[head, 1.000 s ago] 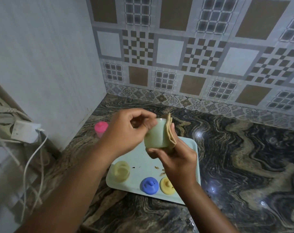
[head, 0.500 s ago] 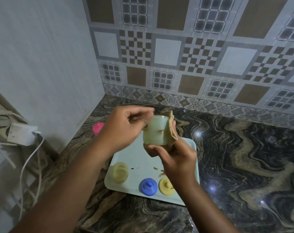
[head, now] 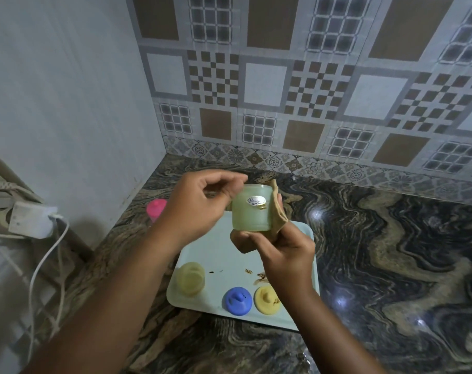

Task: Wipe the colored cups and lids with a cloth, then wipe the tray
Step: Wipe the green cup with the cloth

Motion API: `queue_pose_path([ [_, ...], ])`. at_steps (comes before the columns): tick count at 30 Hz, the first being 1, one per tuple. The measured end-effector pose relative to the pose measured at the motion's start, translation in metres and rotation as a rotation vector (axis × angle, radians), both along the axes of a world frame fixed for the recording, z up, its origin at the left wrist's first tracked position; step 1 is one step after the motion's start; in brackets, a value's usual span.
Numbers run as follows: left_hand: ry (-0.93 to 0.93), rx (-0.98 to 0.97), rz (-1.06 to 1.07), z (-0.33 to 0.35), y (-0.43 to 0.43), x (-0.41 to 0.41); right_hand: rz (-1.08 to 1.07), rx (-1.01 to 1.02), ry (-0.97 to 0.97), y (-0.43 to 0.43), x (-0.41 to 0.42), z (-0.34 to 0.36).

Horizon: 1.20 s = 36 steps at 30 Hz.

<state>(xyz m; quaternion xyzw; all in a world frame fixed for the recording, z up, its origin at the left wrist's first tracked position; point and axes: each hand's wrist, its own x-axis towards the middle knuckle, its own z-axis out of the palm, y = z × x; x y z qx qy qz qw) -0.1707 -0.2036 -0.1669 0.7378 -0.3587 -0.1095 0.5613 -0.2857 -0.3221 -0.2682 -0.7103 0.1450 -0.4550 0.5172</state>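
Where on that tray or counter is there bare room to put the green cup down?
The widest bare patch is the marble counter right of the tray. The tray's far middle, under the hands, is also bare. Its near edge is crowded: yellow cup, blue lid, yellow lid, plus brown crumbs.

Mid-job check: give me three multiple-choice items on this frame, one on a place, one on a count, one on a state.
1. Where is the pink cup?
A. on the tray
B. on the counter, left of the tray
C. in the left hand

2. How many lids lie on the tray?
A. one
B. two
C. four

3. What state is the tray surface in?
A. brown crumbs on it
B. covered by the cloth
C. stacked with cups

Answers:
1 B, it stands off the tray near the wall.
2 B, a blue lid and a yellow lid.
3 A, specks lie near the right hand.
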Motion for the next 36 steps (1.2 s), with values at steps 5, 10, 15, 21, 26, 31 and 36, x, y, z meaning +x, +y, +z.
queue_pose_path([
  [5,0.000,0.007,-0.003,0.004,0.000,0.007,0.041,-0.128,-0.040,0.002,0.006,0.004],
  [10,-0.304,0.068,0.051,0.007,-0.008,-0.010,-0.097,-0.471,-0.046,0.004,0.010,0.000],
  [15,0.099,0.002,-0.054,0.002,-0.001,0.003,-0.013,-0.055,-0.043,-0.003,0.003,0.001],
  [21,-0.070,0.051,0.016,0.007,-0.007,0.002,-0.102,-0.413,-0.037,-0.003,0.006,0.001],
  [26,-0.239,0.068,0.081,0.004,-0.014,-0.015,-0.084,-0.317,-0.044,-0.002,0.006,-0.003],
  [31,0.180,-0.013,-0.076,0.004,-0.004,0.006,0.018,0.002,-0.043,-0.003,-0.001,0.003],
  [36,-0.063,0.074,-0.003,0.010,-0.008,0.004,-0.094,-0.338,0.010,0.000,0.006,0.003],
])
